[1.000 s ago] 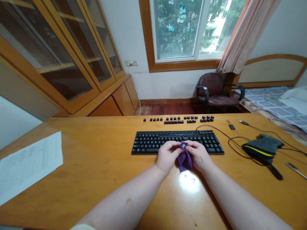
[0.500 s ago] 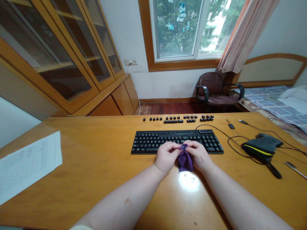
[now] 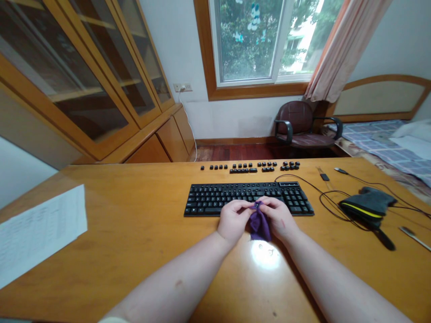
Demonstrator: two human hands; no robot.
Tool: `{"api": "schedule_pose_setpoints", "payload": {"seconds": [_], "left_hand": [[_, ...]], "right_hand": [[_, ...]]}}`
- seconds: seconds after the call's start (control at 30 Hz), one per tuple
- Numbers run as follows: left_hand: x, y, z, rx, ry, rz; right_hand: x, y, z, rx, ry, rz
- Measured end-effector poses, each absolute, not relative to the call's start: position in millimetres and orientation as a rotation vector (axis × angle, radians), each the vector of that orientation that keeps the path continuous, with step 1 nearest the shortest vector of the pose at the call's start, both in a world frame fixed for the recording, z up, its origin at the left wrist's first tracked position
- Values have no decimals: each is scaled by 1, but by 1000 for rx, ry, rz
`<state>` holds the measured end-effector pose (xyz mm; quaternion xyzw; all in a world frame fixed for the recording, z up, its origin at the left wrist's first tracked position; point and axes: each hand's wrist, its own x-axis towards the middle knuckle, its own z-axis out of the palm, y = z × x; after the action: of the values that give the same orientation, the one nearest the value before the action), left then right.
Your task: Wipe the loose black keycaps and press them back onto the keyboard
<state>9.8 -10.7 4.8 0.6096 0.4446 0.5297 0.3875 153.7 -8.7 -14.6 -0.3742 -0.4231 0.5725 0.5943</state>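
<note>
My left hand (image 3: 233,220) and my right hand (image 3: 279,217) meet just in front of a black keyboard (image 3: 215,198) on the wooden desk (image 3: 134,233). Both are closed on a purple cloth (image 3: 259,225) bunched between them. The fingertips pinch its top, where the cloth covers what they press on. Several loose black keycaps (image 3: 251,167) lie in rows beyond the keyboard.
A printed sheet of paper (image 3: 37,231) lies at the desk's left edge. Black cables (image 3: 328,197), a dark pouch with a yellow stripe (image 3: 368,206) and a small metal tool (image 3: 414,237) sit at the right. An armchair (image 3: 301,125) stands beyond the desk.
A small keycap showed at the top of the cloth between my fingertips a second ago; the cloth now covers it. Both hands stay in place.
</note>
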Motion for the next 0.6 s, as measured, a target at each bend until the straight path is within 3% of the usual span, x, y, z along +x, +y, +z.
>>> {"api": "schedule_pose_setpoints", "payload": {"seconds": [0.6], "left_hand": [[8,-11,5,1954,1127,1304]], "right_hand": [[153,-10,-9,-1037,-1000,1275]]}}
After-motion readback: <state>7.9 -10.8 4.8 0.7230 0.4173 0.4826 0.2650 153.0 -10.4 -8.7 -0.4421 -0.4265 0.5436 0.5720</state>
